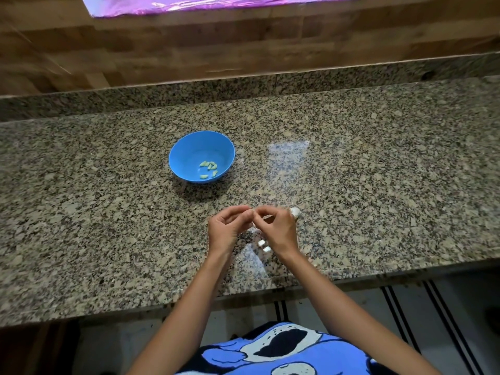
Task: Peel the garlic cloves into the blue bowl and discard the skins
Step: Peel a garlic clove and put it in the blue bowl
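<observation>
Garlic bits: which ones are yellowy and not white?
The cloves lying inside the blue bowl. They look pale yellow-green, while the loose bits out on the granite counter are white.

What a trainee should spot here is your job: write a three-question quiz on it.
1. True or false: the left hand and right hand pinch one small clove between their fingertips.
2. Where do the peeled cloves lie? A on a plate, B in the blue bowl, C in a pan.
3. Fill in: two white pieces lie on the granite counter between the ____.
Key: 1 true; 2 B; 3 wrists.
</observation>
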Demonstrator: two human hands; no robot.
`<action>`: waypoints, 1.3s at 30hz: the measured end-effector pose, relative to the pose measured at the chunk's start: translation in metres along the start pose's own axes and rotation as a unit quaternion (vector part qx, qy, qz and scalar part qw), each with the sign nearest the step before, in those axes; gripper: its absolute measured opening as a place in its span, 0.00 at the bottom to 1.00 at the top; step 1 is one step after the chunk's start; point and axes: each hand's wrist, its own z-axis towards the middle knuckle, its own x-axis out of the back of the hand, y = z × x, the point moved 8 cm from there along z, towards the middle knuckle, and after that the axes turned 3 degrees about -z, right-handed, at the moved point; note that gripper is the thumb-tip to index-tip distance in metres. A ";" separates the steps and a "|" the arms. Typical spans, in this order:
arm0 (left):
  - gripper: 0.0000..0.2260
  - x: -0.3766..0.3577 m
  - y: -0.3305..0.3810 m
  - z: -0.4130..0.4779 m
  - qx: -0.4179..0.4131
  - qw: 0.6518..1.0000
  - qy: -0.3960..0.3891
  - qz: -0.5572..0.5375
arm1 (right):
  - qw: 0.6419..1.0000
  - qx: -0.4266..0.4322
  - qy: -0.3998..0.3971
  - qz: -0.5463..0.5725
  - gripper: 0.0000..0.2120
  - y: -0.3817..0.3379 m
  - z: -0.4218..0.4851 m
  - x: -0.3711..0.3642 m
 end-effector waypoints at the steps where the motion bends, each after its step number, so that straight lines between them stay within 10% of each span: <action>1: 0.10 0.001 -0.002 0.000 0.014 1.000 0.007 -0.022 | 1.000 -0.016 0.001 0.011 0.03 0.002 -0.002 -0.001; 7: 0.19 0.001 -0.014 -0.002 0.065 0.990 0.011 -0.122 | 0.975 -0.161 -0.002 0.152 0.03 0.016 -0.006 -0.005; 16: 0.23 0.008 -0.011 -0.003 0.021 0.998 -0.035 -0.043 | 0.839 -0.397 -0.045 0.370 0.05 0.033 -0.026 -0.024; 31: 0.15 0.031 -0.024 0.001 0.083 0.994 0.050 -0.053 | 0.910 -0.294 -0.045 0.289 0.04 0.028 -0.014 -0.014; 35: 0.14 0.066 0.023 0.022 -0.111 0.924 0.120 0.345 | 0.965 -0.239 0.013 0.109 0.03 0.044 -0.006 0.014; 39: 0.14 0.074 0.025 0.034 -0.167 0.856 0.091 0.482 | 0.968 -0.238 0.008 0.079 0.04 0.050 -0.007 0.019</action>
